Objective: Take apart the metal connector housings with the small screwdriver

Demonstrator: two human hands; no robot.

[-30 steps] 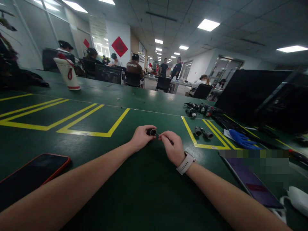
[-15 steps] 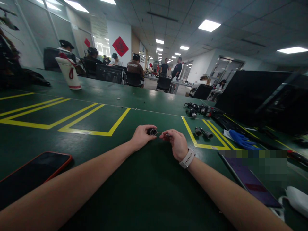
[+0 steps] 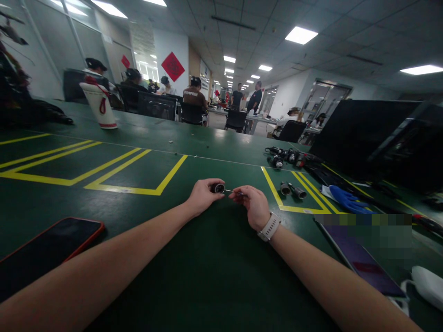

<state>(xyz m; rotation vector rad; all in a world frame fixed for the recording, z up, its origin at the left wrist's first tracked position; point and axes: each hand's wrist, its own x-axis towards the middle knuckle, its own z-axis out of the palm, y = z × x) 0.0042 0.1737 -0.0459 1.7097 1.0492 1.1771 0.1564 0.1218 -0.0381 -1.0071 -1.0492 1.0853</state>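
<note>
In the middle of the view, my left hand (image 3: 205, 195) is closed around a dark round connector (image 3: 219, 188), its open ringed end turned to the right and towards me. Just to its right, my right hand (image 3: 254, 205) pinches a small screwdriver (image 3: 231, 191), of which mainly the thin metal shaft shows. The shaft points left and its tip is at the connector's rim; whether it touches cannot be made out. Fingers hide most of the handle. Two similar metal connectors (image 3: 285, 189) lie to the right, inside a yellow taped outline.
The green table (image 3: 214, 263) carries yellow tape outlines. A phone (image 3: 51, 249) lies at left, a paper cup (image 3: 100, 103) behind it. On the right are black cabled parts (image 3: 278, 161), a blue glove (image 3: 348, 199), a tablet-like device (image 3: 363, 263) and a large black screen (image 3: 363, 143). People are farther back.
</note>
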